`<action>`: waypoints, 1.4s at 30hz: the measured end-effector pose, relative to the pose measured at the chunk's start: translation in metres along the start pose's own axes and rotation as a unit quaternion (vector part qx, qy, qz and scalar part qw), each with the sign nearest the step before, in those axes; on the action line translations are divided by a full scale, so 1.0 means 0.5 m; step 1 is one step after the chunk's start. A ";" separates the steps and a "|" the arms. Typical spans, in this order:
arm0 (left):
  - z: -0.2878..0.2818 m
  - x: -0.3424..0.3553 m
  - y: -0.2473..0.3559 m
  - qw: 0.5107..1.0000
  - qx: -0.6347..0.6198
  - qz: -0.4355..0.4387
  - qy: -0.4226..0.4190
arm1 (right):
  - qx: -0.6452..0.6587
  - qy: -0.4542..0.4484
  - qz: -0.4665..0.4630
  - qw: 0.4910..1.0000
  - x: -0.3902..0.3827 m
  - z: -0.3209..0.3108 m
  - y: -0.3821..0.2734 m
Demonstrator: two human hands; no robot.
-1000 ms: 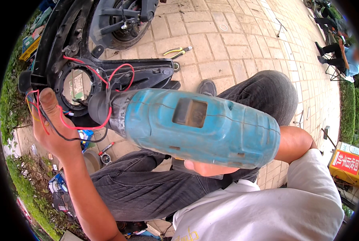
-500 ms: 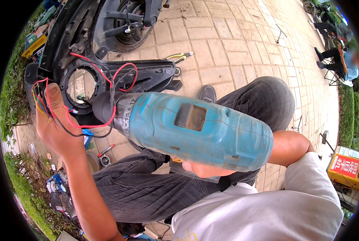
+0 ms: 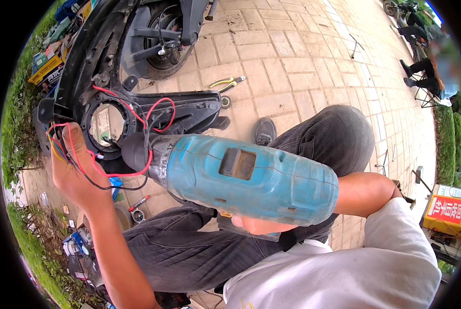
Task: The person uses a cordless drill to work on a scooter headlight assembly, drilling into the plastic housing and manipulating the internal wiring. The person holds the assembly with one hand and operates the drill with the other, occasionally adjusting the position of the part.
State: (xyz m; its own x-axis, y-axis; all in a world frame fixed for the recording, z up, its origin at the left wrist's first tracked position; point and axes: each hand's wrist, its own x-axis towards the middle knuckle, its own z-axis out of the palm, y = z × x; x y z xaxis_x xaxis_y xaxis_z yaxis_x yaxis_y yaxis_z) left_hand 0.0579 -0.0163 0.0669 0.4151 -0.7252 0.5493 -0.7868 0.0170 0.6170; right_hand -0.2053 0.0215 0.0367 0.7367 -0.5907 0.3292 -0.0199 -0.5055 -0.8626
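Note:
My right hand (image 3: 265,225) is wrapped round the grip of a teal cordless drill (image 3: 204,167), mostly hidden under its dusty body. The drill's black chuck (image 3: 133,152) points left, at the lower rim of a round opening in a black plastic vehicle panel (image 3: 181,110). Whatever is in the chuck's tip is hidden. At the panel's left side, my left hand (image 3: 78,172) grips its edge, thumb up and the other fingers out of sight. Red and black wires (image 3: 149,154) loop across the panel and over the chuck. Thinner coloured wires (image 3: 52,136) hang beside my left thumb.
Yellow-handled pliers (image 3: 228,82) and a small ring-shaped part (image 3: 225,101) lie on the paving. A wheel (image 3: 171,46) stands behind the panel. A red marker (image 3: 138,203) lies near my knee. At far right are a seated person (image 3: 436,77) and a yellow box (image 3: 449,211).
The drill sits slightly lower and further left in the picture, its chuck still against the panel. My left hand keeps its hold, appearing a little lower as the view shifts.

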 end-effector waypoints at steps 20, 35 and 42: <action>-0.003 -0.009 -0.032 0.998 0.004 0.037 0.048 | -0.004 0.046 -0.077 0.996 0.021 -0.010 -0.004; 0.004 0.000 0.007 0.996 -0.031 0.028 0.077 | 0.266 0.040 0.020 0.963 0.018 -0.007 -0.020; -0.012 0.004 -0.015 0.996 0.004 -0.003 0.085 | 0.376 0.035 0.039 0.925 0.024 -0.018 -0.023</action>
State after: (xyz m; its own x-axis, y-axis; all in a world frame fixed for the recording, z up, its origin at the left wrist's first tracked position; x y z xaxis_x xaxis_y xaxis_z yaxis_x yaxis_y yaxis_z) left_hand 0.0673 -0.0140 0.0667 0.4911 -0.5978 0.6336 -0.7869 0.0075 0.6170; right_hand -0.2022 0.0148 0.0541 0.7060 -0.6601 0.2565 0.4243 0.1043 -0.8995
